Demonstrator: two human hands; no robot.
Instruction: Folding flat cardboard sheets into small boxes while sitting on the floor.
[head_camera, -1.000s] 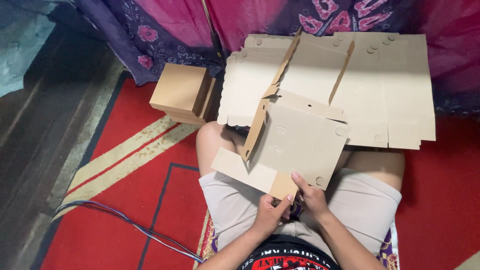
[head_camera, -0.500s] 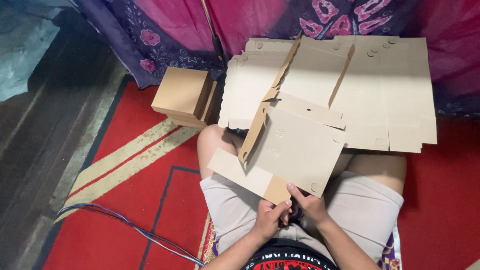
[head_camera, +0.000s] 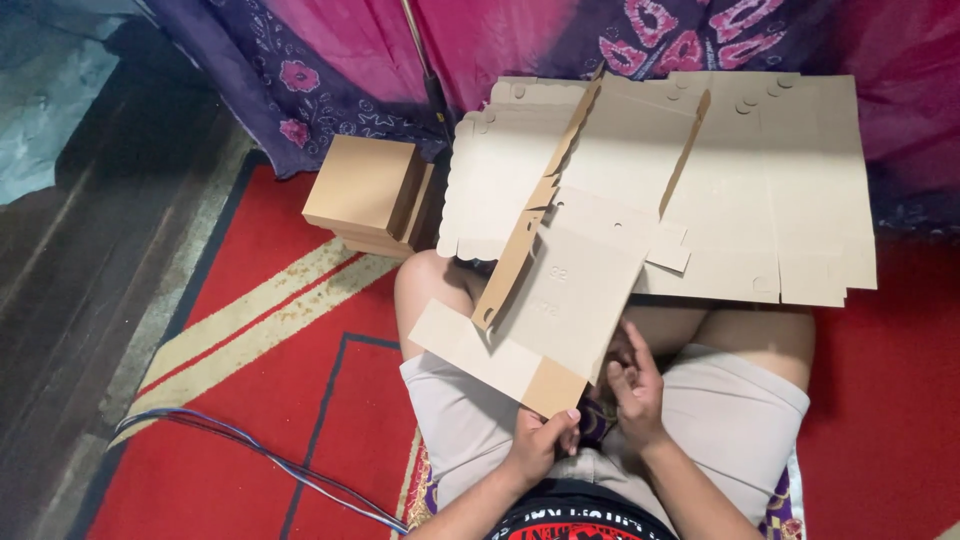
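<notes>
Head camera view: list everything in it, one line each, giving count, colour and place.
Die-cut flat cardboard box blank: one, tan, on the lap, side flap raised.
Stack of unfolded cardboard sheets: several, exact count unclear, tan, on the floor ahead.
Folded cardboard box: one, brown, left of the stack.
Patterned cloth: purple and pink, along the top.
Carpet: red with cream stripes.
Cable: blue-white, bottom left.
Left hand: grips the blank's near corner.
Right hand: at the blank's near edge.

Red rug (head_camera: 250, 440), cream stripes, on dark plank floor (head_camera: 70, 300). Purple-pink patterned cloth (head_camera: 480, 40) along far edge. Cable (head_camera: 250, 450) crosses rug.
</notes>
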